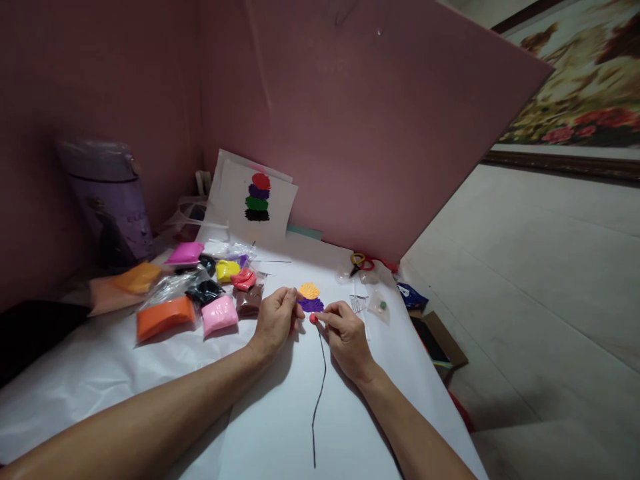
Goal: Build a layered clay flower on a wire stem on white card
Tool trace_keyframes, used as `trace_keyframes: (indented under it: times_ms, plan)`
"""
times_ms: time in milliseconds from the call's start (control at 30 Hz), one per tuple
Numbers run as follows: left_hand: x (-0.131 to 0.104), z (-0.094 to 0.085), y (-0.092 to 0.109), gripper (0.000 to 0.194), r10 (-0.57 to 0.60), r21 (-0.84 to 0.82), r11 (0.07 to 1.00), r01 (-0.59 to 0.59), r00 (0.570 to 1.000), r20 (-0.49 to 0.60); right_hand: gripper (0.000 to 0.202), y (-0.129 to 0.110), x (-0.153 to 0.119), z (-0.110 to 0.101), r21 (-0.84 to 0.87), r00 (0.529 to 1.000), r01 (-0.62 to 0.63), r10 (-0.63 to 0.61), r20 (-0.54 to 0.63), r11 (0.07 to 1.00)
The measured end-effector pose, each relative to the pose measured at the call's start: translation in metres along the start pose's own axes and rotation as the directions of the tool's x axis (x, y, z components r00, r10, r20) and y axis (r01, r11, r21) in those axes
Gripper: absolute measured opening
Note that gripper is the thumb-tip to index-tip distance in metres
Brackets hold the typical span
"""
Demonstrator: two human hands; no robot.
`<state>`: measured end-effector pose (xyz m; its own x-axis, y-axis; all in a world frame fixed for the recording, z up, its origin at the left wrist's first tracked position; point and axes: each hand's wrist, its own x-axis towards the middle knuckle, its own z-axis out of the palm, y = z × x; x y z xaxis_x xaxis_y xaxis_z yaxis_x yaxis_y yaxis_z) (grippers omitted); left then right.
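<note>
On the white paper (280, 407) a yellow clay patch (309, 291) sits above a purple clay patch (313, 305); both have rough, textured surfaces. Just below them is a small red clay ball (313, 319). The curled fingers of my right hand (346, 339) meet this ball at its right side. My left hand (277, 320) is closed beside the purple patch's left edge, thumb against the fingers; anything between them is hidden. From below the ball a thin dark wavy line (320, 393) runs down the paper.
Several clay packets, including an orange one (166, 319) and a light pink one (220, 315), lie left. A sheet with stacked coloured patches (275, 200) leans against the pink wall. A purple bottle (113, 213) stands far left. Scissors (362, 263) and a small bag (379, 307) lie right.
</note>
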<state>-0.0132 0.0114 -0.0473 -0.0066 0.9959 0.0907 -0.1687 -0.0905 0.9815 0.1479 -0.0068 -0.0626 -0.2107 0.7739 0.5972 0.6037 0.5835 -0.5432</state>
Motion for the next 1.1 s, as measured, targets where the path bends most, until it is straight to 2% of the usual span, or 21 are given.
trace_keyframes:
  times_ms: [267, 533, 1100]
  plan:
    - [0.0002, -0.0021, -0.0009, 0.032, -0.004, -0.037, 0.999, 0.003, 1.0, -0.023, 0.026, -0.0043, -0.0019, -0.0015, -0.179, 0.99, 0.078, -0.055, 0.128, 0.981]
    - [0.0009, -0.0008, -0.0002, 0.032, 0.002, -0.029, 1.0, -0.003, 1.0, -0.02, 0.026, -0.0042, -0.0034, 0.0, -0.241, 0.985, 0.144, -0.115, 0.13, 0.96]
    - [0.0008, -0.0015, -0.0018, 0.032, 0.004, -0.017, 1.0, -0.004, 1.0, 0.004, 0.027, -0.0076, -0.0032, 0.0016, -0.263, 0.982, 0.131, -0.089, 0.165, 0.956]
